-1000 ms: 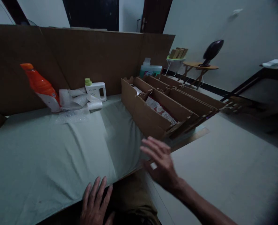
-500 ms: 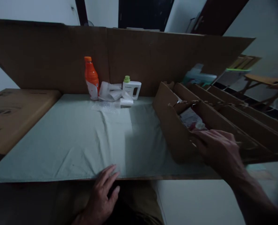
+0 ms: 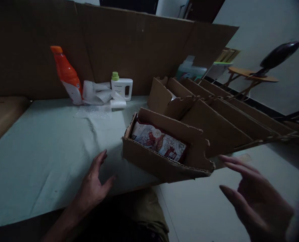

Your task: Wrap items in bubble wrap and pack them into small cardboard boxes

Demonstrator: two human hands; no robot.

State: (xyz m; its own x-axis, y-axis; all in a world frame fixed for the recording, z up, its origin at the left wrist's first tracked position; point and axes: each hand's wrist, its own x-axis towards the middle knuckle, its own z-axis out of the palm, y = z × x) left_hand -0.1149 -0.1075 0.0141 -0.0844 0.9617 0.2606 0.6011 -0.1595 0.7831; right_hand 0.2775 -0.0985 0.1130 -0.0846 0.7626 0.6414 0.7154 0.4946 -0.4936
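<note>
A narrow open cardboard box [image 3: 149,158] stands askew at the front edge of the cloth-covered table [image 3: 56,151]. Inside it lies a printed food packet [image 3: 159,139], white and dark red with a picture on it. To the left of the box, my left hand [image 3: 95,179] hovers over the cloth, fingers apart and holding nothing. Off the box's right end is my right hand [image 3: 255,195], also open, with thumb and fingers spread toward the cardboard but apart from it.
Several more cardboard boxes [image 3: 214,124] stand in a row at the right. Against the cardboard screen [image 3: 139,43] are an orange bottle [image 3: 68,79], crumpled bubble wrap [image 3: 99,94], a white jug with a green cap [image 3: 122,87] and a teal container [image 3: 189,70]. A flat carton [image 3: 5,114] lies far left.
The box with the packet has come away from the row, leftward and nearer to me. My right hand has let go of it. My left hand has moved up over the table. The view has turned right.
</note>
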